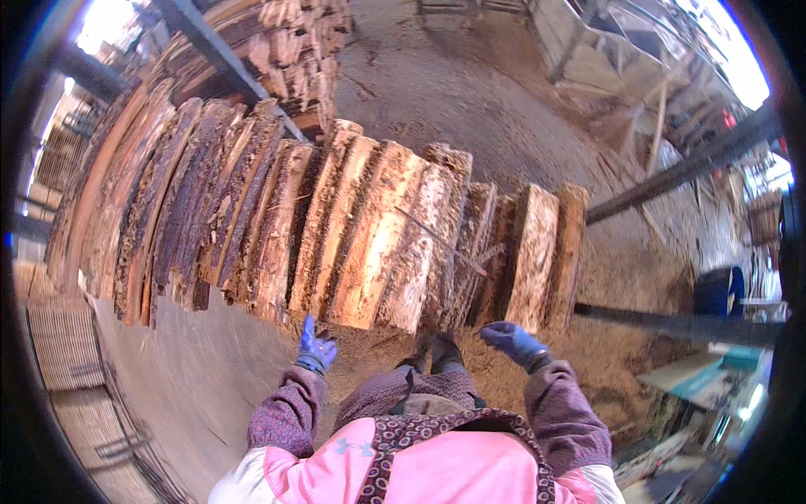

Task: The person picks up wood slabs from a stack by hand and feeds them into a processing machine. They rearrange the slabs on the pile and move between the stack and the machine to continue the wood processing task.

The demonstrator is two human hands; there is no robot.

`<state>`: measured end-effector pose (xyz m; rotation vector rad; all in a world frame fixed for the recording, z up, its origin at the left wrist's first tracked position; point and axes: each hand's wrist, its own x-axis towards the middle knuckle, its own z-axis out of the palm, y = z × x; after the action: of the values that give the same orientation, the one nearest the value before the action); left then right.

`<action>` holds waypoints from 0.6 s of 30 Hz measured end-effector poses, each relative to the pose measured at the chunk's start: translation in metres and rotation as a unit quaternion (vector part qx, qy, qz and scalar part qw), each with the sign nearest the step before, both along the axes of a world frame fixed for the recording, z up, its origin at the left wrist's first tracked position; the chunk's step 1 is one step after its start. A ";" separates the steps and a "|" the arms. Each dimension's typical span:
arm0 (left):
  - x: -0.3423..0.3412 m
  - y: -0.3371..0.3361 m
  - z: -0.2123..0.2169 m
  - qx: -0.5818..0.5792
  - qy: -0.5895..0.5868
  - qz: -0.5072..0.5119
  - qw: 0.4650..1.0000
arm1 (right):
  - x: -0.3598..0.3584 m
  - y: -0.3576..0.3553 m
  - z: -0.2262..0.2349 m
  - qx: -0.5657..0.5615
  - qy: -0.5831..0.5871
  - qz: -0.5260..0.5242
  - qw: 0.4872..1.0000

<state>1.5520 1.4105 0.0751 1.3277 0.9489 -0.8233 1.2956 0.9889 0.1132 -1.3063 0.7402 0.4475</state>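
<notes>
Ahead, bark-edged slabs (336, 227) front both gloved hands.

The far ends of the bark-edged slabs (336, 227) bend away into the dark rim at the upper left, so their full length cannot be told. The lower faces of the slabs are hidden where they overlap. The second stack (294, 42) is cut off by the top edge. The clutter (697, 395) at the lower right is too blurred to identify.
</notes>
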 end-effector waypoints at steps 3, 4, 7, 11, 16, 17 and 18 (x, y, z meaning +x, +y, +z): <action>0.025 -0.002 -0.012 -0.035 -0.039 0.121 0.991 | 0.077 0.012 -0.029 0.065 -0.012 -0.027 0.997; 0.036 -0.007 -0.013 -0.039 -0.047 0.169 0.984 | 0.104 0.014 -0.031 0.081 -0.026 -0.014 0.996; 0.058 -0.045 -0.002 -0.157 -0.172 0.177 0.956 | 0.181 0.018 -0.036 0.135 -0.012 0.015 0.991; 0.061 -0.048 0.003 -0.089 -0.154 0.255 0.951 | 0.255 0.026 -0.046 0.164 -0.003 -0.020 0.986; 0.061 -0.051 0.024 -0.199 -0.160 0.232 0.939 | 0.287 0.045 -0.046 0.170 0.031 -0.055 0.983; 0.052 -0.056 0.031 -0.218 -0.173 0.236 0.931 | 0.290 0.045 -0.027 0.149 0.033 -0.044 0.987; 0.041 -0.070 0.049 -0.214 -0.190 0.235 0.929 | 0.289 0.051 -0.015 0.156 0.034 -0.111 0.981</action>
<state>1.5931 1.3406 0.1239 0.7874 0.6840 -0.3505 1.5844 1.0397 0.0982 -0.9072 0.8260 0.4107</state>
